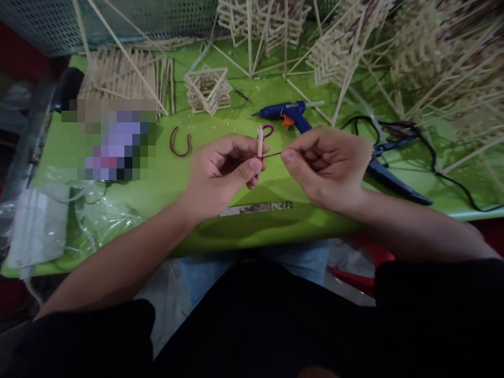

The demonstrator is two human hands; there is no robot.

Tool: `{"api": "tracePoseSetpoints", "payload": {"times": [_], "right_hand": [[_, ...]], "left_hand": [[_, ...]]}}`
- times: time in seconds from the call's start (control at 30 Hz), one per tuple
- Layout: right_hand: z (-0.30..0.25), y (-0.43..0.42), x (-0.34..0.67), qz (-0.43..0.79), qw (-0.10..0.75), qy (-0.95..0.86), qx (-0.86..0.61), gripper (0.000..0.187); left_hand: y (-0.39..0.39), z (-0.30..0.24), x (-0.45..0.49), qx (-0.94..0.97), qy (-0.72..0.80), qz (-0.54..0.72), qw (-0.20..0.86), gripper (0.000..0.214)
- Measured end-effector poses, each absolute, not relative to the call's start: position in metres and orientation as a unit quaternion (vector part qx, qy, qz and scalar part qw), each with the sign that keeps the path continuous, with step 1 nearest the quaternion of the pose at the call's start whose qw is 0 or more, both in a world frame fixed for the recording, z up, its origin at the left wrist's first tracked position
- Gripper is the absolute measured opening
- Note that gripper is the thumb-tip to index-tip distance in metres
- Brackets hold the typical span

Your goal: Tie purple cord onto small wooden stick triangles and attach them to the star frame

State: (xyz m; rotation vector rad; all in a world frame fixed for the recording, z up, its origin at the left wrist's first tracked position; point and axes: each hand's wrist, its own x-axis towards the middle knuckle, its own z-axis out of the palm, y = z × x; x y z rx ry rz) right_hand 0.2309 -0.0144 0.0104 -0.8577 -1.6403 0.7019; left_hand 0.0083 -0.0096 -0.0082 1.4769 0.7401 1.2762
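Between the thumb and fingers of my left hand (230, 170) a short pale wooden stick (260, 140) is pinched upright. Purple cord (271, 154) is wrapped around the stick near my left thumb, with a loop of it standing out behind. My right hand (326, 163) pinches the cord's other end, and the stretch between the hands is pulled straight. A blue hot glue gun (281, 111) with an orange trigger lies just beyond my hands. Left of my left hand lies a loose curved piece of purple cord (180, 149).
Several wooden stick lattices (208, 90) stand on the green table (157, 202), crowding its back and right. A stick pile (122, 73) lies back left. Pliers (397, 181) and black cable are at right, a blade-like strip (255, 208) in front, a white power strip (39, 226) at left.
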Motion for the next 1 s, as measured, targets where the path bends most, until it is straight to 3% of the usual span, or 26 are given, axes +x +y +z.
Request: {"api": "tracePoseSetpoints", "payload": {"times": [0.17, 0.3, 0.4, 0.6, 1.0], "right_hand": [[0.007, -0.006, 0.232, 0.367, 0.477, -0.740, -0.299, 0.022], [0.005, -0.011, 0.230, 0.453, 0.487, -0.695, -0.272, 0.032], [0.003, -0.015, 0.229, 0.439, 0.503, -0.692, -0.274, 0.031], [0.000, -0.016, 0.229, 0.404, 0.483, -0.720, -0.292, 0.008], [0.010, -0.014, 0.231, 0.350, 0.475, -0.733, -0.338, 0.018]], "left_hand": [[-0.006, -0.009, 0.009, 0.604, 0.294, 0.502, 0.545, 0.048], [-0.005, -0.010, 0.008, 0.601, 0.287, 0.501, 0.553, 0.051], [-0.005, -0.010, 0.008, 0.600, 0.297, 0.494, 0.555, 0.052], [-0.008, -0.008, 0.006, 0.603, 0.334, 0.473, 0.548, 0.046], [-0.012, -0.003, 0.006, 0.620, 0.313, 0.472, 0.543, 0.032]]}}
